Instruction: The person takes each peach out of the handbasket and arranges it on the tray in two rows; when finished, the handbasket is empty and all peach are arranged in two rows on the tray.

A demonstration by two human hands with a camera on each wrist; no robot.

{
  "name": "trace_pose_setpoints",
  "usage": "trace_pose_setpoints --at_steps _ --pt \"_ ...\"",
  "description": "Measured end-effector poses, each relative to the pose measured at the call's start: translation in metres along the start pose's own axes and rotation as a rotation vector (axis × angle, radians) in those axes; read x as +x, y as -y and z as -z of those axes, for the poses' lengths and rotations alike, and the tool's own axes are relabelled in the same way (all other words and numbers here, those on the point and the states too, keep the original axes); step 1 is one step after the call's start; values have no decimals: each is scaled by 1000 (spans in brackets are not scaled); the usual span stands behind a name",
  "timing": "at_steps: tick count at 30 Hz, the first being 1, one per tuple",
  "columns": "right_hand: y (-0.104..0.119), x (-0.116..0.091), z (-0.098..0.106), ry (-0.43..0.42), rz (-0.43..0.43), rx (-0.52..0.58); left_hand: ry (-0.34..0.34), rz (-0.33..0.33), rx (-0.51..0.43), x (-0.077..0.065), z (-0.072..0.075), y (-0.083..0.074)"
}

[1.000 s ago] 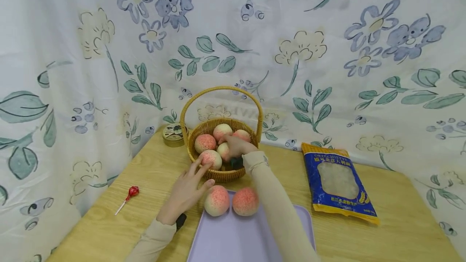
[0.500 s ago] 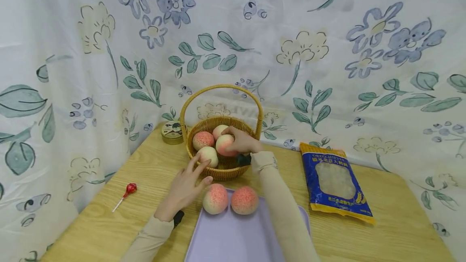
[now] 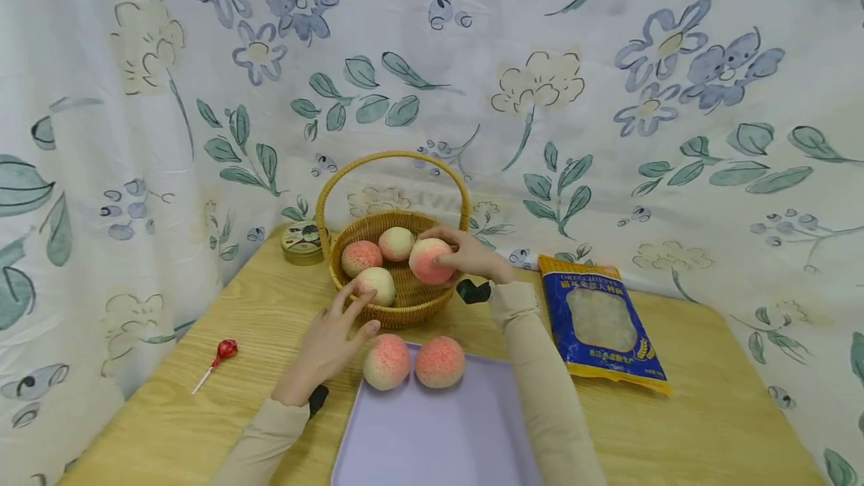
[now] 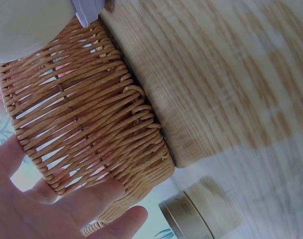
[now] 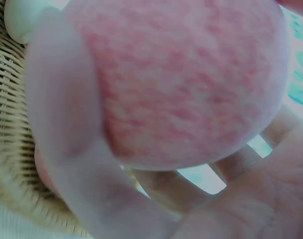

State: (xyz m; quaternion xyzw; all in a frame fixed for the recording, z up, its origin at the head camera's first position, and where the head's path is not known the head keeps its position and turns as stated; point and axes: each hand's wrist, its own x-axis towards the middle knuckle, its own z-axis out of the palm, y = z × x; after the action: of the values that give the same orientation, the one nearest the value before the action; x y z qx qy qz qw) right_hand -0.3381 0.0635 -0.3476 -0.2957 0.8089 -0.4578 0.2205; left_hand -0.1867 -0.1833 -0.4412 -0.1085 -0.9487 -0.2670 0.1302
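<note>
My right hand grips a pink-and-cream peach over the right side of the wicker basket; in the right wrist view the fingers curl round this peach. My left hand lies at the basket's front left rim with fingers spread, their tips close to a pale peach inside. In the left wrist view, some fingers of the left hand reach the rim while others lie along the outer weave. A redder peach and another pale peach also sit in the basket.
Two peaches, one on the left and one on the right, stand at the far end of a lilac tray. A blue pasta bag lies right, a red lollipop left, a round tin behind. A floral curtain hangs at the back.
The right hand has lifted a peach from among the others and moved it rightward and up to the basket's right side. The left hand stays at the front left rim.
</note>
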Motion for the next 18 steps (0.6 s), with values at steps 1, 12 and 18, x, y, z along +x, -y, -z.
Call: trace_pose_setpoints --at_steps 1,12,18 --pt "-1 -4 2 9 4 14 1 0 -1 0 0 0" --pt "-26 -64 22 2 9 82 18 4 2 1 -1 2" --pt "-52 -100 19 -7 -60 57 33 -3 2 2 -1 -1"
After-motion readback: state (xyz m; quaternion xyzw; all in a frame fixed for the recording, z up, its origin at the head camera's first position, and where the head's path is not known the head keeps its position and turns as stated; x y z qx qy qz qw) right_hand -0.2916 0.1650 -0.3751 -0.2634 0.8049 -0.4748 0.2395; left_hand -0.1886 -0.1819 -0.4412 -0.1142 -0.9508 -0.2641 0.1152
